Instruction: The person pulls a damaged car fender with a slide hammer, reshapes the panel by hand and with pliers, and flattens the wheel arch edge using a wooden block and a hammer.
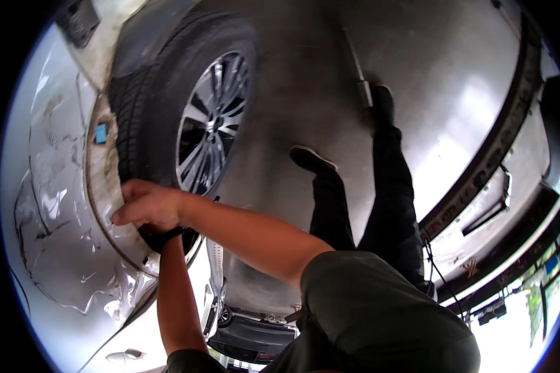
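Note:
My right hand (148,205) has its fingers bent at the lip of the wheel arch (98,174) on a white, crumpled car body panel (56,186); what they grip is unclear. My left forearm (177,298) rises from the lower edge to a dark wristband (165,236), and my left hand is hidden behind the right one. A small blue square (101,133) sits on the arch above the hands. The tyre (152,124) and its silver spoked rim (213,124) are just beside them.
My legs in dark trousers and shoes (311,158) are over the grey floor (298,74), with a long metal bar (354,56) near one foot. A curved dark rail with hanging cables (479,174) runs along the right. Another vehicle (249,342) shows at the bottom.

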`<state>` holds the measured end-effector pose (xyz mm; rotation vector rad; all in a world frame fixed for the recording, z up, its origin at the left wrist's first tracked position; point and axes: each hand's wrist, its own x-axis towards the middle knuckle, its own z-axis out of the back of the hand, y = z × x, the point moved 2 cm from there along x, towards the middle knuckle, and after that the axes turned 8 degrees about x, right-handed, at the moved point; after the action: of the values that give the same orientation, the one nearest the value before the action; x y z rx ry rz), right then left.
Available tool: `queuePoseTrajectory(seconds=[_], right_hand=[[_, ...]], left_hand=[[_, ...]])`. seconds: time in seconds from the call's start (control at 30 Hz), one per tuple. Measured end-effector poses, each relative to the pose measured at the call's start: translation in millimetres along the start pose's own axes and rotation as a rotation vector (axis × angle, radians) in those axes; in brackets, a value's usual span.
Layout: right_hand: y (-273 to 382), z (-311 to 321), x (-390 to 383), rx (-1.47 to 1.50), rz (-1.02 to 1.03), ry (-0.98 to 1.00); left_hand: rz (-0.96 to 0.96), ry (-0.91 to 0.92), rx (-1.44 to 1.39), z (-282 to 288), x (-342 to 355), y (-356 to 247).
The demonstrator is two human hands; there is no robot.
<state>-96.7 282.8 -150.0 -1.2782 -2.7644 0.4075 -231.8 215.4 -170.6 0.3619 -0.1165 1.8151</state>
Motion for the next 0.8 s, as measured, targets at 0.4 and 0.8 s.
queuePoseTrajectory(seconds=[0.4,0.8], right_hand=[[134,57,-172,-0.682,-0.150,-0.230],[260,87,-860,-1.304,0.398,-2.453]], left_hand=[[-0.113,-0.097,0.315,-20,0,40],[-0.091,0.191,0.607,1,4,38]])
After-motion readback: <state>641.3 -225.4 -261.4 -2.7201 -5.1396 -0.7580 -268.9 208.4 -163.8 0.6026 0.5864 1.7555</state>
